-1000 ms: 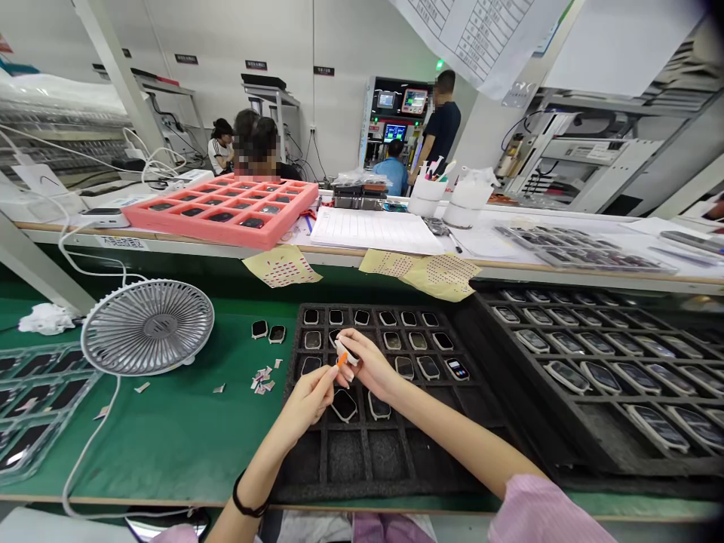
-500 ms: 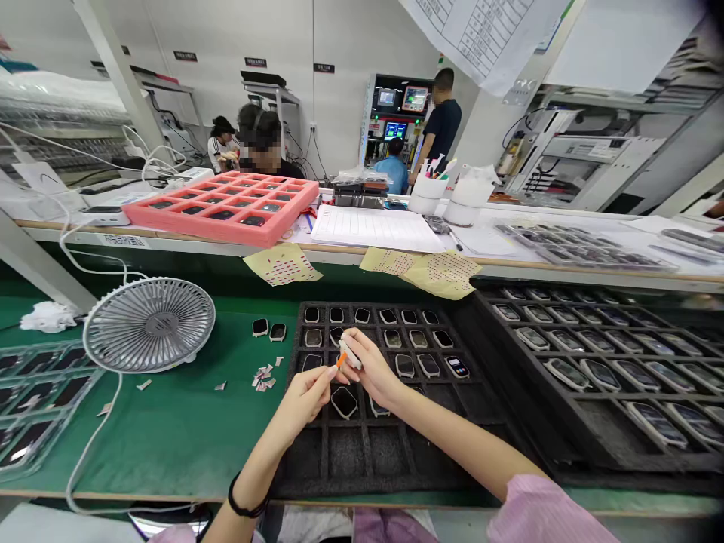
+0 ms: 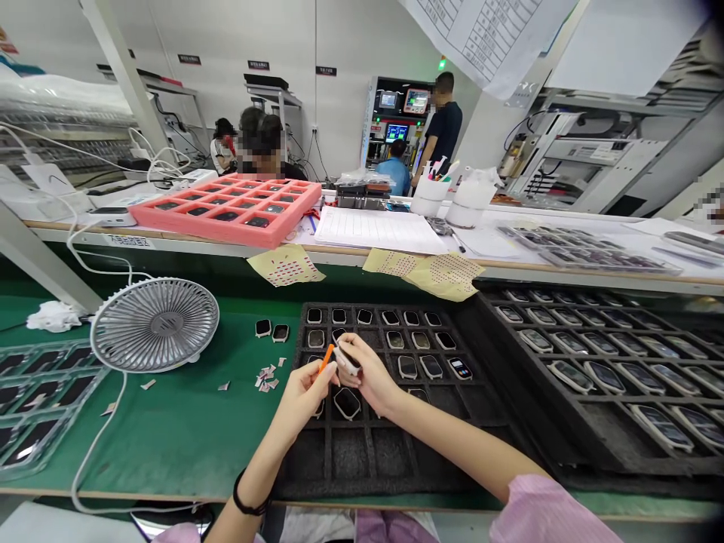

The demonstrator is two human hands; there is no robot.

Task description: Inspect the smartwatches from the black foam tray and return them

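Between thumb and fingers, my left hand [image 3: 308,392] pinches a thin orange stick [image 3: 326,358], its tip pointing up. My right hand [image 3: 370,373] is closed around a smartwatch body [image 3: 346,360] with a pale case, partly covered by the fingers. The stick's tip is close to the watch's left edge; whether they touch I cannot tell. Both hands are above a black foam tray [image 3: 390,452] whose upper rows hold several watch bodies, one with a lit screen [image 3: 460,368].
A grey fan [image 3: 155,324] stands at left, near a clear tray [image 3: 45,400] of dark screens. Small paper scraps [image 3: 265,378] and two watches [image 3: 272,330] lie on the green mat. Another foam tray [image 3: 599,422] is at right. Above, a shelf carries a pink foam tray [image 3: 226,211].
The orange stick has swung more upright and away from the watch. In my right hand the watch has turned, showing more of its dark side. The view has shifted slightly.
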